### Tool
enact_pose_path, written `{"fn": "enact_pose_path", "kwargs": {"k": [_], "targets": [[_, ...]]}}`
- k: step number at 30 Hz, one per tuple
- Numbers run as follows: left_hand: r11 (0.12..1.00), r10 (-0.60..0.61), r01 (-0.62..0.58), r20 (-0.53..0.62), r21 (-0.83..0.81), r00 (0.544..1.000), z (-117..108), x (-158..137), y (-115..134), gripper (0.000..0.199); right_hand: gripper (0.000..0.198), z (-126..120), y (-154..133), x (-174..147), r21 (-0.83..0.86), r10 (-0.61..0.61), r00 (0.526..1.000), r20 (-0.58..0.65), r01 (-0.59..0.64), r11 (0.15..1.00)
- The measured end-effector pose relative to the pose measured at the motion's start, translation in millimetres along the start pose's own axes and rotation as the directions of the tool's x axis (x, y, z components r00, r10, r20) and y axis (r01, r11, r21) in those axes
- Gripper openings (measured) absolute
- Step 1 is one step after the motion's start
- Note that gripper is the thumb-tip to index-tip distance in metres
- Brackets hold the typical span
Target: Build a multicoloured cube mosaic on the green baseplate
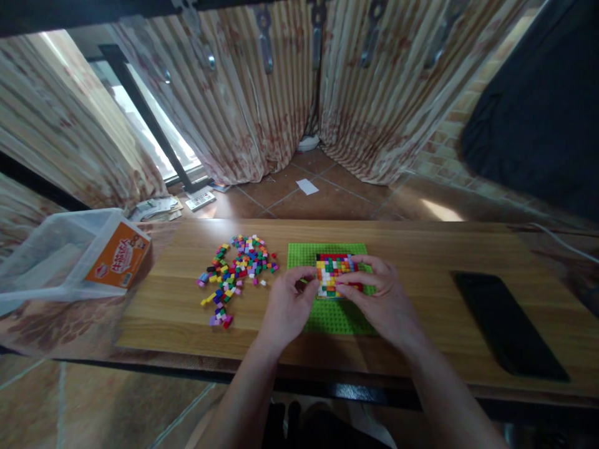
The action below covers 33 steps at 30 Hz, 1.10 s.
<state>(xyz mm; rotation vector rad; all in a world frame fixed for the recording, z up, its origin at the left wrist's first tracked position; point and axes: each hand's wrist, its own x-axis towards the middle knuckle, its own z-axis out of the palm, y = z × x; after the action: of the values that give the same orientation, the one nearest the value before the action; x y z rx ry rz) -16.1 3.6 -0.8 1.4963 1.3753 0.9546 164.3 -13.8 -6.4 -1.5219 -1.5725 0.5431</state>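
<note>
A green studded baseplate [344,321] lies on the table in front of me. On it sits a multicoloured building-brick assembly [330,272], with a red strip along its far side. My left hand [292,302] is closed at the assembly's left edge, thumb and forefinger against it. From the other side, my right hand [384,293] reaches over the assembly's right part. Its thumb and forefinger come together low on the bricks, while another finger rests near the far right corner. Whatever is between those right fingertips is too small to make out.
Loose coloured bricks [243,265] are scattered left of the baseplate on the wooden table [421,249]. A clear plastic bin [70,249] with an orange label stands at the far left. A black phone-like slab [510,324] lies at the right. Curtains [262,93] hang beyond.
</note>
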Motion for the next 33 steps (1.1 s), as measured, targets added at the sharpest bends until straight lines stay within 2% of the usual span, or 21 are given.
{"fn": "enact_pose_path", "kwargs": {"k": [8, 15, 20, 24, 33], "targets": [[0.999, 0.025, -0.026, 0.016, 0.027, 1.000, 0, -2, 3, 0.020, 0.007, 4, 6, -2, 0.022, 0.087, 0.995, -0.039, -0.086, 0.996], [0.999, 0.030, -0.031, 0.015, 0.029, 0.999, 1, -1, 0, 0.022, 0.013, 5, 7, -3, 0.039, 0.105, 0.994, -0.024, -0.104, 0.994], [0.999, 0.013, -0.014, 0.019, 0.038, 1.000, 1, -2, 2, 0.022, 0.018, 13, 8, -4, 0.104, 0.149, 0.987, -0.054, -0.143, 0.984], [0.999, -0.002, 0.001, 0.019, 0.045, 1.000, 0, -4, 4, 0.022, 0.020, 17, 6, -5, 0.106, 0.149, 0.985, -0.088, -0.139, 0.985], [1.000, 0.026, -0.026, 0.033, 0.010, 0.999, 2, -3, 0, 0.024, 0.027, 15, 4, -8, 0.047, 0.105, 0.991, -0.079, -0.101, 0.994]]}}
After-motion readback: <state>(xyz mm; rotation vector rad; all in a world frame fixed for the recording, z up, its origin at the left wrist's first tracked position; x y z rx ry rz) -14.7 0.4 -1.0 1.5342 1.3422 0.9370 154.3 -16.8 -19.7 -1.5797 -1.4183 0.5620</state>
